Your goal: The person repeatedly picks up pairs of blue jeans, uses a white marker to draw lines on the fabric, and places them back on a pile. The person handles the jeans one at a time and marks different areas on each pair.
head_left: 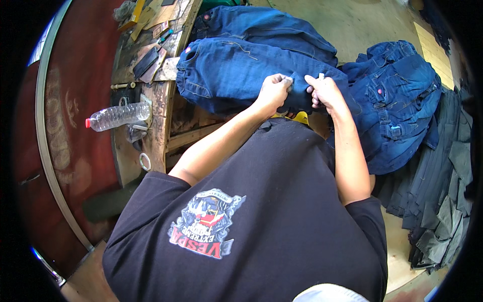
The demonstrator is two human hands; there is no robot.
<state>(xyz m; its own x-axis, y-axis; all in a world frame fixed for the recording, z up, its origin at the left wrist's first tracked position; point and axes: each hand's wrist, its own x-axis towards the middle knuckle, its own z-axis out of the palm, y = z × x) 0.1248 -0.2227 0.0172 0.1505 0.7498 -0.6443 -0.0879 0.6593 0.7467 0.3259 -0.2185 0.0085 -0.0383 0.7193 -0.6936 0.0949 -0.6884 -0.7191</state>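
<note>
Black shirt (271,201) fills the foreground. Past its far edge both hands pinch one pair of blue jeans (236,70): left hand (274,92) and right hand (324,91) closed on its near edge, close together. Jeans run lengthwise leftward from the grip across the worn bench (156,116); more jeans piled right (397,100).

Both hands pinch the blue jeans (241,70); left of the grip, a plastic bottle (118,116) crowds the bench, right a denim heap (397,100) blocks, beyond lies bare floor (352,22).
</note>
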